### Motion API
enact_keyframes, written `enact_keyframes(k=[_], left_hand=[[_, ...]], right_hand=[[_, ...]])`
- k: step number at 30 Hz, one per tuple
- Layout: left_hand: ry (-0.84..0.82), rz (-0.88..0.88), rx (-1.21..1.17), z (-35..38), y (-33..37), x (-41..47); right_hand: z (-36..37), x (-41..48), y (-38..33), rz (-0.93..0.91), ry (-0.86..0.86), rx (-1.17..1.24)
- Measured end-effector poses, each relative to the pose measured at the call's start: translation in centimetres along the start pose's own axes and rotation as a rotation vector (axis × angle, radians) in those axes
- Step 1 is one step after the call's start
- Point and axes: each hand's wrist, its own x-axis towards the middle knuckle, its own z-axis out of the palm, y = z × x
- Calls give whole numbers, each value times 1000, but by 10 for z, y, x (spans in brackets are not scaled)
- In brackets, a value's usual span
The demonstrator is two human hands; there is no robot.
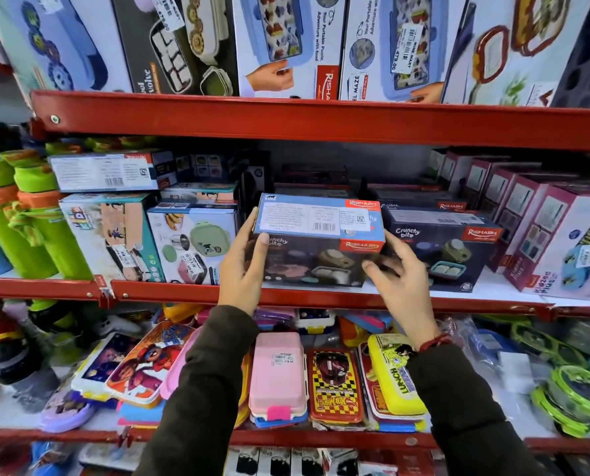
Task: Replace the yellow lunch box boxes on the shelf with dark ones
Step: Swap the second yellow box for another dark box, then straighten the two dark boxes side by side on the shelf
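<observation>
A dark "Crunchy bite" lunch box carton (315, 250) with a blue top panel sits at the front of the middle red shelf (170, 293). My left hand (243, 262) grips its left end, thumb on the front face. My right hand (398, 273) is at its right end with fingers spread, touching or just off the corner. A second dark carton of the same kind (439, 247) stands right beside it. More dark cartons are stacked behind them in shadow. No yellow carton shows on this shelf.
Green bottles (29, 228) and pale lunch box cartons (194, 245) fill the left of the middle shelf, pink-edged cartons (554, 235) the right. The upper shelf holds tall boxes. The lower shelf carries loose plastic lunch boxes, among them a pink one (278, 369) and a yellow one (394, 376).
</observation>
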Motion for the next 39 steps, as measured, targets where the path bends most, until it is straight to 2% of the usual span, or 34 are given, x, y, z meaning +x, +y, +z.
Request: enact_keyframes(k=[7, 12, 18, 22, 25, 28, 33, 39], left_hand=[[53, -101, -29, 9, -8, 14], [20, -140, 4, 15, -10, 20], [-38, -306, 34, 28, -24, 22], [-36, -327, 27, 30, -26, 21], [-49, -303, -3, 31, -26, 21], [-23, -311, -48, 30, -27, 19], [-17, -463, -238, 29, -44, 17], [-2, -423, -216, 21, -34, 8]], right_hand=[[12, 4, -3, 16, 72, -2], [19, 16, 9, 34, 85, -86], [27, 22, 29, 82, 62, -237], [30, 23, 36, 104, 50, -278], [32, 22, 32, 141, 34, -235], [35, 19, 26, 216, 38, -94], [39, 15, 26, 306, 26, 101], [30, 7, 23, 272, -10, 177]])
